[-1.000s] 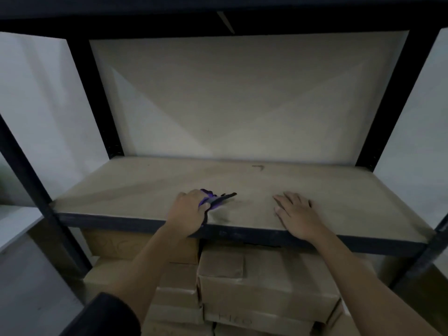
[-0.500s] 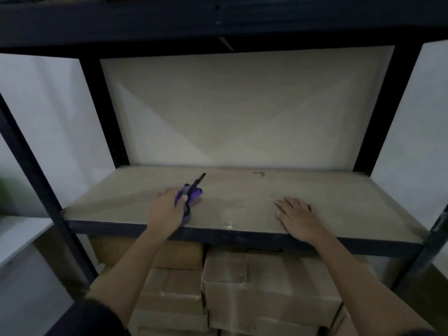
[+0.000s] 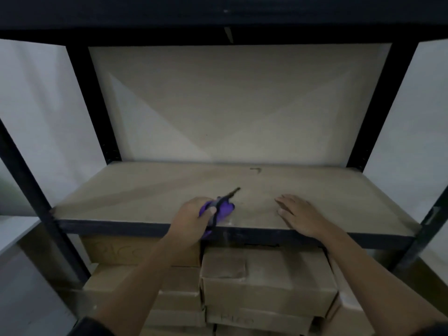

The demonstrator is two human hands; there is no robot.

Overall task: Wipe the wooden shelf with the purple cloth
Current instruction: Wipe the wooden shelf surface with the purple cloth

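Note:
The wooden shelf is a pale board in a black metal rack, seen from above and in front. My left hand grips the bunched purple cloth at the front edge, slightly left of the middle. A dark strip of the cloth sticks out toward the back. My right hand rests flat on the board to the right of the cloth, fingers straight and pointing left and back.
Black uprights frame the shelf at both sides, and a dark shelf edge hangs overhead. Stacked cardboard boxes fill the space below the board. A small dark mark sits near the board's back edge.
My left hand has slid the cloth leftward along the front edge and then part of the way back toward the middle. My right hand has stayed flat in its place.

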